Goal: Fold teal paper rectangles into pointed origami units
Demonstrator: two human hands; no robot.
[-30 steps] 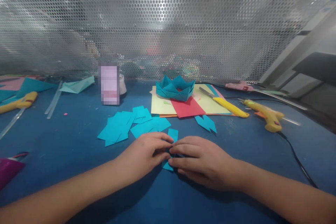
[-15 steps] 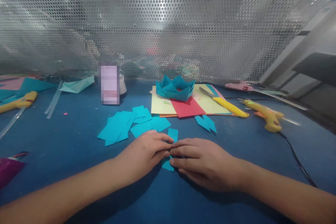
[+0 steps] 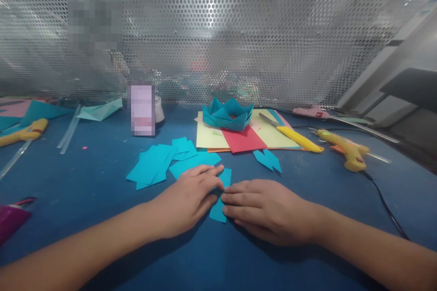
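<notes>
A small bright-blue piece of paper [image 3: 218,211] lies on the table between my hands, its middle partly covered by fingers. My left hand [image 3: 191,200] rests at its left edge, fingers apart and slightly bent, the index fingertip on the paper. From the other side, my right hand [image 3: 269,209] lies with outstretched fingers, their tips at the paper's right edge. Just beyond my left hand are several loose blue paper pieces [image 3: 153,163]. A folded blue paper piece with pointed ends [image 3: 268,160] lies beyond my right hand.
A crown-like blue folded paper ring [image 3: 228,116] sits on stacked coloured sheets [image 3: 208,134], with a yellow utility knife [image 3: 300,138] across them. At right lies a yellow glue gun [image 3: 344,148] with its cord. A phone [image 3: 141,109] stands at the back, before a perforated metal panel [image 3: 211,22].
My left hand has shifted slightly left, and its fingers have spread and lifted away from my right fingertips. More of the blue paper shows between them. My right hand has barely moved.
</notes>
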